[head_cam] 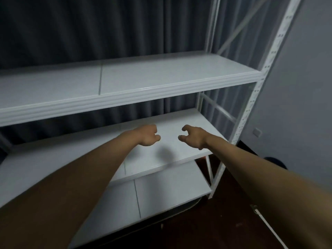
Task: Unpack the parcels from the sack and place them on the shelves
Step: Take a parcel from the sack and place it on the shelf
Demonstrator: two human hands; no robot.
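Observation:
Both my arms reach forward over the middle board (75,155) of a white metal shelf rack. My left hand (147,135) hovers above that board with its fingers curled in and nothing in it. My right hand (193,136) hovers beside it, a short gap apart, fingers loosely curled and holding nothing. The upper board (143,78) and the lower board (167,187) are bare. No parcel and no sack are in view.
A dark pleated curtain (89,27) hangs behind the rack. The rack's white perforated upright (256,90) stands at the right, with a grey wall (305,87) beyond it. Dark floor (206,227) lies below, with a white strap (265,221) and a dark round object (274,160).

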